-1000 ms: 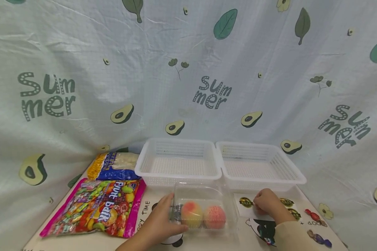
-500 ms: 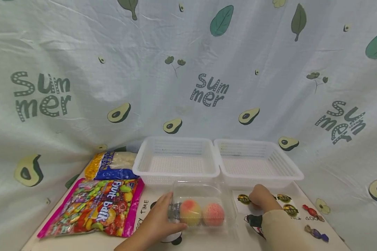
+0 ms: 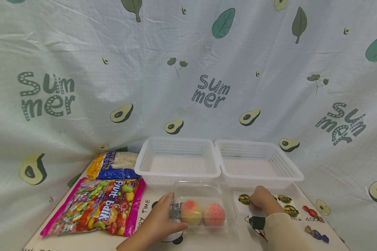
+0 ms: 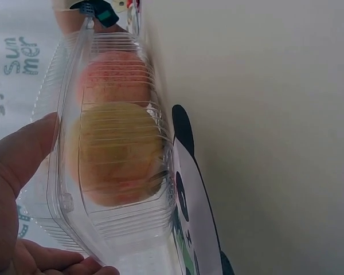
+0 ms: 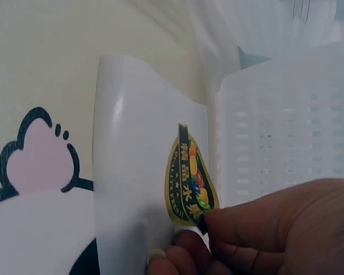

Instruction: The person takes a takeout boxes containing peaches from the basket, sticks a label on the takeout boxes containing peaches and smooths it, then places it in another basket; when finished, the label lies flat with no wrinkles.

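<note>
My left hand (image 3: 160,219) holds the left side of a clear plastic clamshell box (image 3: 201,190). Two peaches, a yellow-red one (image 3: 191,212) and a pink one (image 3: 214,214), sit side by side inside it. In the left wrist view, the thumb (image 4: 28,146) lies against the box's rim, fingers below. To the right, my right hand (image 3: 261,199) is over a white sticker sheet (image 3: 242,208) bearing dark-and-gold fruit labels. The right wrist view shows its thumb and fingers pinching the lower tip of a fruit sticker (image 5: 189,177); the sheet (image 5: 132,143) bows up around it.
Two white mesh baskets (image 3: 179,174) (image 3: 260,177) stand behind the box. A pink-edged candy bag (image 3: 97,205) and a blue-yellow bag (image 3: 114,165) lie at left. Wrapped-candy pictures (image 3: 316,234) mark the right side of the printed mat. A patterned curtain (image 3: 188,69) hangs behind.
My right hand has shifted slightly left over the sticker sheet, its sleeve now covering more of the mat's print. The left hand and the box have stayed put.
</note>
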`<state>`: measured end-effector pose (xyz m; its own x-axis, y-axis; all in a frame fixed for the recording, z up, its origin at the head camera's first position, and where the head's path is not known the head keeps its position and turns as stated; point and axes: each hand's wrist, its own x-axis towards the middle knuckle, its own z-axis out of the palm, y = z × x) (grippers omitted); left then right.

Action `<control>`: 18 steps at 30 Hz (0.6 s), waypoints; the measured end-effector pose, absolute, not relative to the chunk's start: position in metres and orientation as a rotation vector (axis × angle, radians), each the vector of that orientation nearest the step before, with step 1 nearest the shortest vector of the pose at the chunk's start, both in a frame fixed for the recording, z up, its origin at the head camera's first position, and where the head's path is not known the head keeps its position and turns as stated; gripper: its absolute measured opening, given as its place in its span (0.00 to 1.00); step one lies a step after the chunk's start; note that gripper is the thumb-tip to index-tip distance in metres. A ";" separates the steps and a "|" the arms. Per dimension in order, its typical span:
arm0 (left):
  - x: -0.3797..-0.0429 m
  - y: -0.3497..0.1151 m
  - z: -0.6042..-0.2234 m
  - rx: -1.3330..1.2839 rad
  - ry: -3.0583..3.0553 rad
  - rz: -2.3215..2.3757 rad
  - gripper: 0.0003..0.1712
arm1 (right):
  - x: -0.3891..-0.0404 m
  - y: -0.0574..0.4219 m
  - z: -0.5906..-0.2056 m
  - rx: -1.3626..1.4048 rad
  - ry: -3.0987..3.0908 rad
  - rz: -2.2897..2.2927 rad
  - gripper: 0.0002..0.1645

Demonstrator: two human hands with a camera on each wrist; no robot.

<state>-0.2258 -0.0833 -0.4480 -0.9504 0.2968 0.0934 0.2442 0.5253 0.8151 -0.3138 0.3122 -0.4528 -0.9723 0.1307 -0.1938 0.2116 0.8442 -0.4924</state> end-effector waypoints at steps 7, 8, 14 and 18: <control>-0.225 -0.084 -0.446 0.461 2.702 1.423 0.66 | -0.305 0.309 -0.448 0.190 2.827 -0.956 0.13; -0.226 -0.084 -0.446 0.461 2.704 1.425 0.66 | -0.304 0.308 -0.447 0.175 2.826 -0.969 0.16; -0.228 -0.084 -0.448 0.462 2.712 1.435 0.67 | -0.294 0.303 -0.440 0.193 2.773 -1.082 0.18; -0.228 -0.084 -0.449 0.428 2.709 1.435 0.67 | -0.291 0.303 -0.440 0.221 2.757 -1.109 0.11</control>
